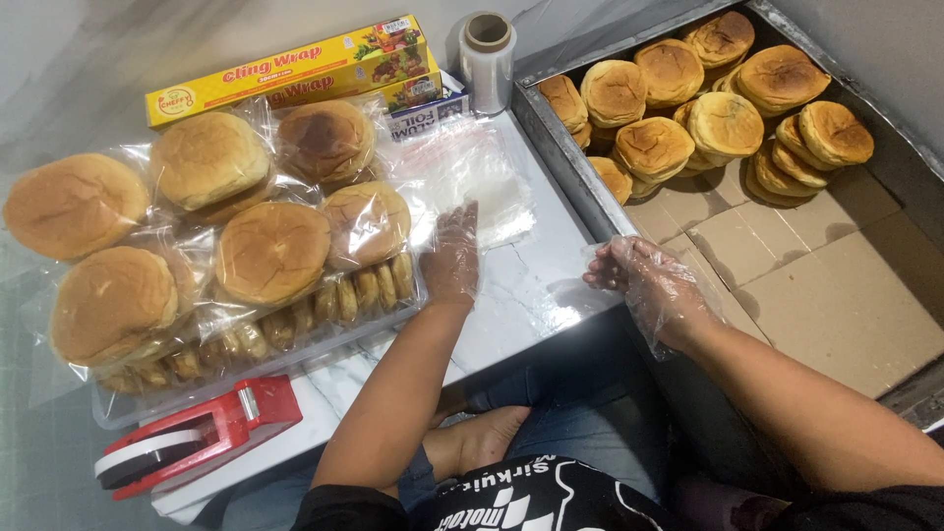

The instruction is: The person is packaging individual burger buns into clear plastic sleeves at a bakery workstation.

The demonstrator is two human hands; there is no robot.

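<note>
My left hand (450, 254), in a thin clear plastic glove, rests flat with fingers spread on a stack of clear plastic bags (470, 185) lying on the white marble-look table (521, 295). My right hand (644, 275), also gloved, hovers at the table's right edge with fingers loosely curled, holding nothing that I can see. To the left of my left hand lie several bagged buns (270, 251) on a clear tray (265, 359). Unwrapped buns (654, 147) are piled in a metal tray (565, 147) lined with brown cardboard at the right.
Yellow cling-wrap boxes (295, 69) and a roll of clear film (488, 59) stand at the back of the table. A red tape dispenser (192, 438) sits at the front left corner. My knees and a bare foot (487, 438) show below the table edge.
</note>
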